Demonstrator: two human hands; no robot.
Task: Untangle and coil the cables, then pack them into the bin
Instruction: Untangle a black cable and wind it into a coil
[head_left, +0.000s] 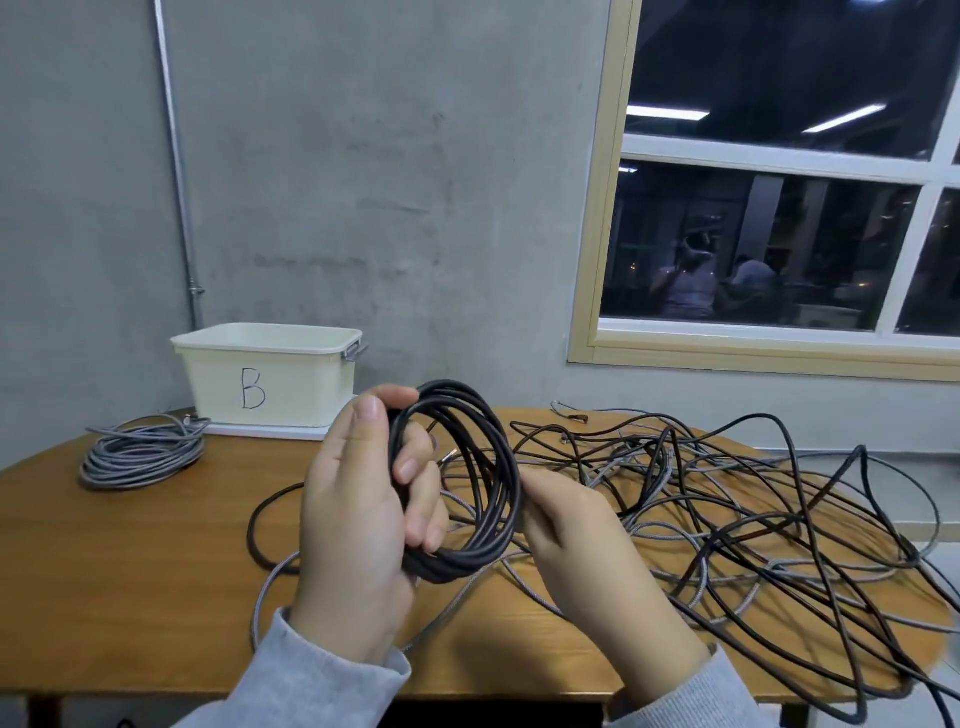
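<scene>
Grey sleeves (332, 675) at 6 o'clock, both hands up over the table (156, 545). Left hand (358, 519) grips the black coil (462, 483): fingers curled through the loops, thumb on top. I read several turns, held upright above the tabletop. Right hand (576, 530) is closed at the coil's 3 o'clock edge, pinching the strand there; fingertips hidden behind the loops, so I can't tell the exact grip. Tangled pile (727, 509) of black and grey cables spreads from centre out to 3 o'clock, some strands hanging off the table edge. Finished grey coil (143, 454) lies flat at 9 o'clock. Cream bin (267, 374) marked "B" stands at 11 o'clock, just behind the grey coil.
</scene>
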